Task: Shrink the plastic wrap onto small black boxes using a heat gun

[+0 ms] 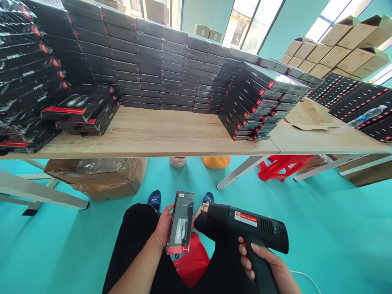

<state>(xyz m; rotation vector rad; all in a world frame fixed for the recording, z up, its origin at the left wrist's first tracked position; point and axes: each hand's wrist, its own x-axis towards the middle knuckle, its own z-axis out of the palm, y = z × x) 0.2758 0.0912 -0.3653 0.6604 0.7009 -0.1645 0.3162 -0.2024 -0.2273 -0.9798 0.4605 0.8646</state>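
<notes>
In my left hand point(164, 224) is a slim black box point(181, 214) with a red band at its lower end and a pale picture on its face. The fingers wrap its left edge, and it is held above my lap. My right hand point(260, 261) grips the handle of a black heat gun point(254, 228) with a red and white label. The gun's metal nozzle point(204, 208) points left at the box's right side, a small gap apart from it. Whether the gun is running cannot be seen.
A wooden table point(171, 130) stands ahead, with a wall of stacked black boxes point(171, 61) along its back. Shiny wrapped boxes point(30, 81) pile up at left; another stack point(257, 102) stands right. Underneath are a taped carton point(101, 175) and a red stool point(284, 165).
</notes>
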